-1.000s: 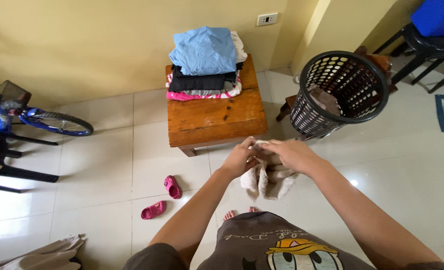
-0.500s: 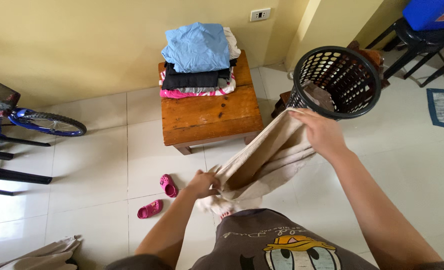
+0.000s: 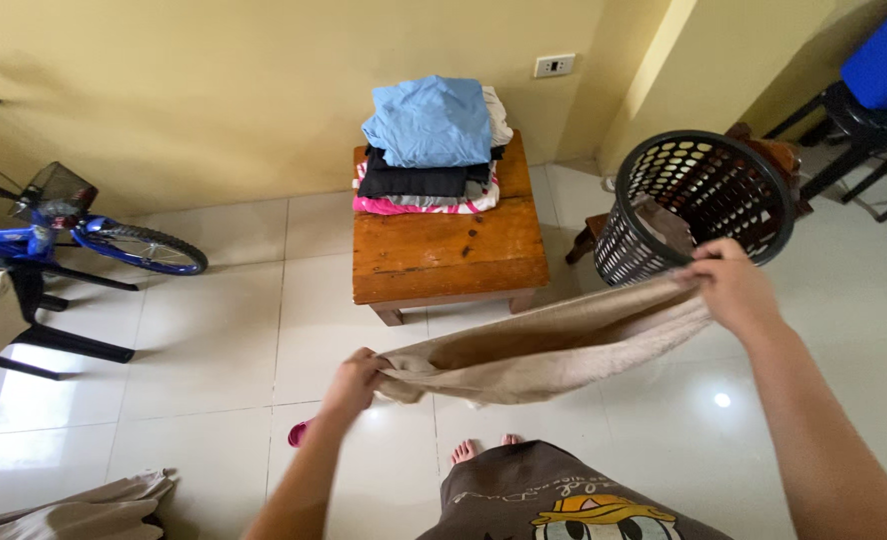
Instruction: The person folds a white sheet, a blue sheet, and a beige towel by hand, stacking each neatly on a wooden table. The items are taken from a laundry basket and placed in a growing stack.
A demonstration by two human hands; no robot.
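Left grip [image 3: 352, 378] clenched on one end of beige towel [image 3: 544, 345], right grip [image 3: 729, 285] clenched on the other end; towel stretched between them above the tiled floor [image 3: 214, 340], sagging mid-span; wooden desk [image 3: 449, 250] at 12 o'clock of the towel, stack of folded clothes [image 3: 432, 145] on its far half; black laundry basket [image 3: 699, 205] at 1 o'clock, just beyond right grip; blue bicycle [image 3: 74, 235] far off at 9 o'clock.
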